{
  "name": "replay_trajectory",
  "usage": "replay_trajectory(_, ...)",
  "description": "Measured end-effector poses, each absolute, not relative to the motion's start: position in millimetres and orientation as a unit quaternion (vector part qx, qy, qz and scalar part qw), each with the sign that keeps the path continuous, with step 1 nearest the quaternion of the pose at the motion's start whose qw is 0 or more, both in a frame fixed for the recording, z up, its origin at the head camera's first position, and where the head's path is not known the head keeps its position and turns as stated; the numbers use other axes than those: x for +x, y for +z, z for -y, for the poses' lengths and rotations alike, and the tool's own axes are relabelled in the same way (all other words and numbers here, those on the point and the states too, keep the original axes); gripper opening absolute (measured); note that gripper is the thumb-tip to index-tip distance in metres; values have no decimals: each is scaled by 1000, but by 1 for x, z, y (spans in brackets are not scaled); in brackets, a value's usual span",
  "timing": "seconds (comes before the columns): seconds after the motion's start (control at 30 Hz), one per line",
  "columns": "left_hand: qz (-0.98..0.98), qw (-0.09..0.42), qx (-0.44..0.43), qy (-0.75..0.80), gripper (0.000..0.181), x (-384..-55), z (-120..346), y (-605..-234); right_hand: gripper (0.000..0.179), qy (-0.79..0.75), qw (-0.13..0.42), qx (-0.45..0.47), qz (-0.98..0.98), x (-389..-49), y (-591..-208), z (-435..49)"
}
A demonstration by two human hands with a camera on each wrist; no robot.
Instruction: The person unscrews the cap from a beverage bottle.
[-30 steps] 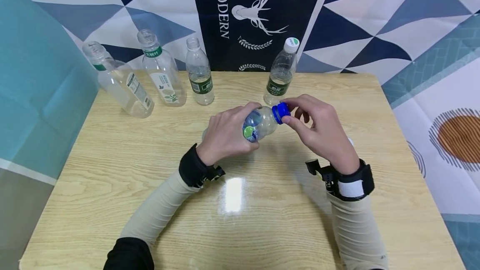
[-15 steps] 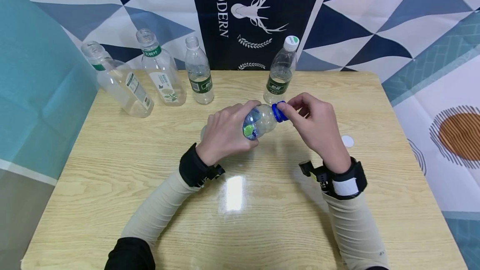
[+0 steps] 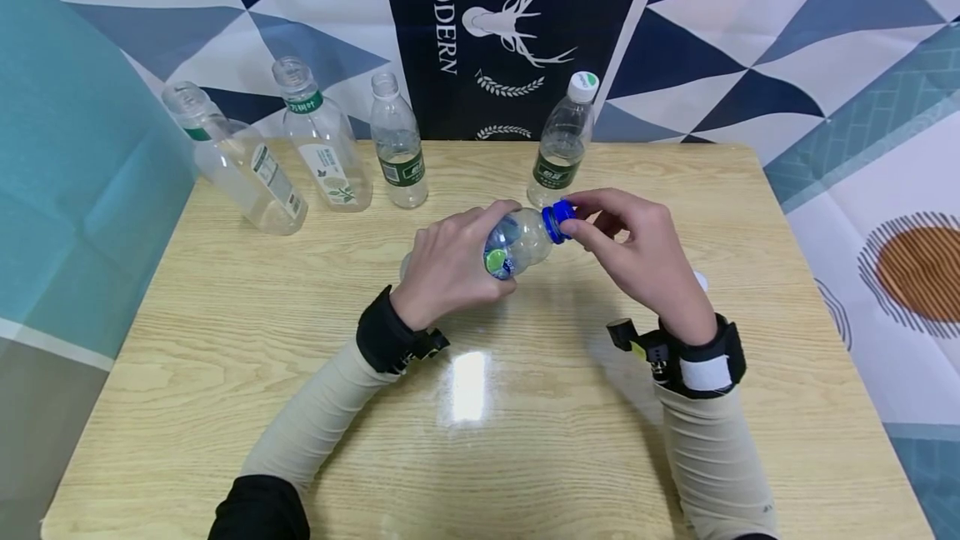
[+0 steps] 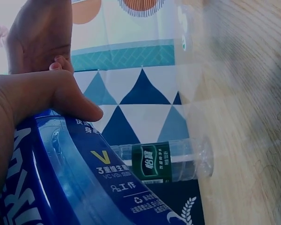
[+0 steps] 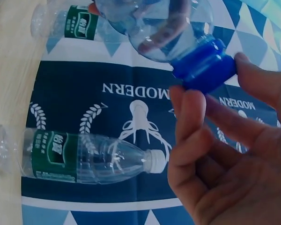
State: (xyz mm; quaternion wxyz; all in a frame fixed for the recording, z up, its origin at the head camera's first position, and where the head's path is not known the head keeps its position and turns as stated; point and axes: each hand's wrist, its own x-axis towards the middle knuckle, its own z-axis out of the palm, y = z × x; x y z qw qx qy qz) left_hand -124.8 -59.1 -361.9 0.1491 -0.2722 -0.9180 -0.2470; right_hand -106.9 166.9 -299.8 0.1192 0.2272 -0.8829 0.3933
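Note:
A clear plastic bottle (image 3: 531,238) with a blue label lies tilted in the air, its neck toward the right. My left hand (image 3: 453,261) grips it round the label, which also fills the lower left of the left wrist view. At the neck sits a blue bottle cap (image 5: 206,65). Thumb and fingers of my right hand (image 3: 637,252) pinch this cap at its edge, as the right wrist view shows. Just behind my right hand stands a green-labelled bottle (image 3: 558,148) with a white cap.
Three uncapped bottles stand at the back left: a leaning one (image 3: 251,173), a white-labelled one (image 3: 326,157) and a smaller green-labelled one (image 3: 399,148). A loose white cap (image 3: 701,280) lies on the wooden table (image 3: 525,440), partly hidden by my right wrist. Patterned cloth hangs behind.
My right hand has turned on the blue cap, its wrist swinging left and then back right. The loose white cap was uncovered and is partly hidden again. My left hand holds nearly still.

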Motion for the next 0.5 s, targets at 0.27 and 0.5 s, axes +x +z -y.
replay_trajectory(0.27, 917, 137, -268, -260, 86, -125, 60, -362, 36, 402, 130, 279, 862, -111, -306, -175)
replay_trajectory(0.5, 918, 147, -267, -252, 87, -125, 60, -362, 32, 427, 151, 261, 852, -112, -308, -167)
